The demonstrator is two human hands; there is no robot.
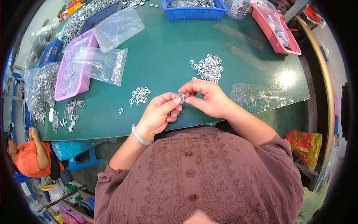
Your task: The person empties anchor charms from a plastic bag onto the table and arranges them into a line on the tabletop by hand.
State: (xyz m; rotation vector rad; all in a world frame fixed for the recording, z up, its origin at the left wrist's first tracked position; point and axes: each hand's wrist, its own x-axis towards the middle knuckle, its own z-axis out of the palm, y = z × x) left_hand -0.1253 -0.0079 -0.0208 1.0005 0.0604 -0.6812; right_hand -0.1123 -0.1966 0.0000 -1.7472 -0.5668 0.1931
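L hand [161, 109] curled, R hand [209, 98] opp., anchor charm [182, 97] btwn

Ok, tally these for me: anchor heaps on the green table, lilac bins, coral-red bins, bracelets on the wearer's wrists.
Anchor heaps: 2
Lilac bins: 1
Coral-red bins: 1
Bracelets: 1
Total: 5

Light [292, 79] gleams off the green table [160, 44]

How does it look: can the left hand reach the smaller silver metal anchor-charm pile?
Likely yes: only green tabletop separates the left hand and that pile, though that hand is handling a silver metal charm.
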